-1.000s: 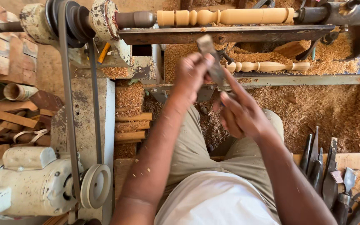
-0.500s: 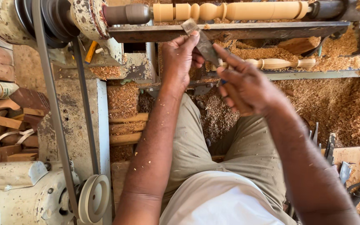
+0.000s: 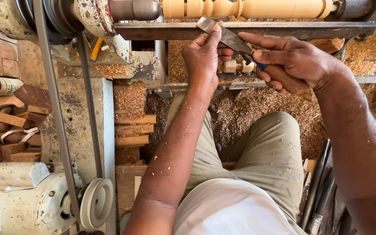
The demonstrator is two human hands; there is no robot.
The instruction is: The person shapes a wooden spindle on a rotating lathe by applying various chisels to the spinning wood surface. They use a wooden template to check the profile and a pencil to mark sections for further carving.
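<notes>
The right hand [image 3: 299, 61] is clenched around the wooden handle of a chisel [image 3: 236, 42]. The left hand [image 3: 203, 54] pinches the blade near its tip (fingers on top), at the tool rest [image 3: 244, 29]. The chisel's long axis slants up-left toward the turned spindle [image 3: 249, 8], which lies crosswise just beyond the tip.

- Setting: woodturning workshop.
- Lathe [image 3: 109, 19]: worn, paint-chipped metal headstock, with a pale turned spindle [image 3: 249, 8] mounted between centres above a steel tool rest [image 3: 283, 29].
- Drive: belt [image 3: 55, 109] running down to a pulley [image 3: 96, 202] on a cream-coloured electric motor [image 3: 18, 196].
- Floor: thick layer of wood shavings [image 3: 257, 117].
- Stock: wooden offcuts [image 3: 1, 126] and short round billets [image 3: 131, 130] stacked beside the machine.
- Tools: dark metal turning tools [image 3: 320, 191] lying at lower right.
</notes>
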